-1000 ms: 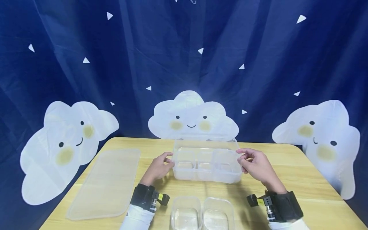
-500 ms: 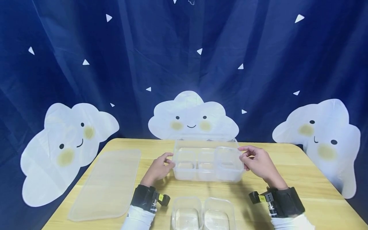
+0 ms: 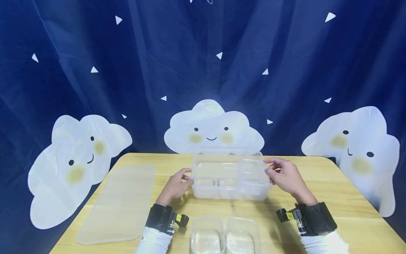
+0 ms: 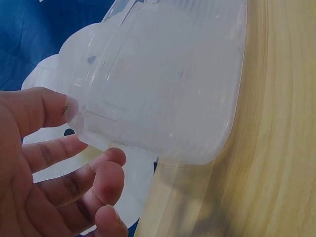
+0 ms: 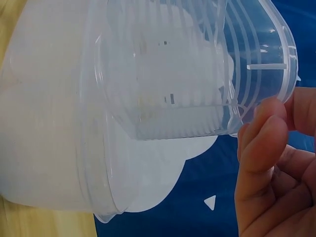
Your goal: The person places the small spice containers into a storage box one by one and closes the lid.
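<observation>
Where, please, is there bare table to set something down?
The widest bare patch of table lies right of the right hand, out to the table's right edge. A smaller one lies between the sheet and the left hand. A narrow bare band separates the box from the two front tubs. Crowded: the box, between both hands, the right one holding another tub.

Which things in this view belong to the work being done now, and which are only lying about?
In use, it seems:
large clear box
container pinched by the right hand
two containers inside the box

Apparently lying about:
flat translucent sheet
two front containers
</observation>
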Motion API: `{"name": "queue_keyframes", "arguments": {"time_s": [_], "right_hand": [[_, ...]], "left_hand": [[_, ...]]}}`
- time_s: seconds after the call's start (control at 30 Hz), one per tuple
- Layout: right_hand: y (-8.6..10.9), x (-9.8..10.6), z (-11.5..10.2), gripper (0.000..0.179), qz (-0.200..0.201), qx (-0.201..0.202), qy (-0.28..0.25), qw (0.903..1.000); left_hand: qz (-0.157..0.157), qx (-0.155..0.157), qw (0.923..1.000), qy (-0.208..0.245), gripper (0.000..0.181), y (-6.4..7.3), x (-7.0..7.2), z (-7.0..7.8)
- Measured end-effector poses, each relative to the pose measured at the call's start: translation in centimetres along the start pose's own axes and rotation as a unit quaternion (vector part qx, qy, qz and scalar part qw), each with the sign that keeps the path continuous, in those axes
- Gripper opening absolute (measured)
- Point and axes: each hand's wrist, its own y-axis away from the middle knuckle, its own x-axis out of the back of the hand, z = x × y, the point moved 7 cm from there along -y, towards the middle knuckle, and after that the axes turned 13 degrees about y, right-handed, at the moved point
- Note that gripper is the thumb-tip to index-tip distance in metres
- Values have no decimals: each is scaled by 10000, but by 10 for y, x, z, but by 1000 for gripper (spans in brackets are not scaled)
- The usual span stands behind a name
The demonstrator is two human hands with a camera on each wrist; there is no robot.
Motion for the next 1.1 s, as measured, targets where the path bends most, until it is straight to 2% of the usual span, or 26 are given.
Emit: {"name": "queue_keyframes", "arguments": {"time_s": [0.6, 0.87, 1.1], "right_hand": [[-11, 3, 6, 30, 58, -87, 20, 9999], [-10, 9, 11, 30, 121, -122, 81, 9998], [-15, 5, 13, 30, 84, -94, 45, 9999]], "left_hand": [[-21, -13, 10000, -30, 46, -1, 0, -2], [-74, -14, 10000, -11, 47, -2, -6, -1], [9, 18, 10000, -18, 46, 2, -3, -1]]}}
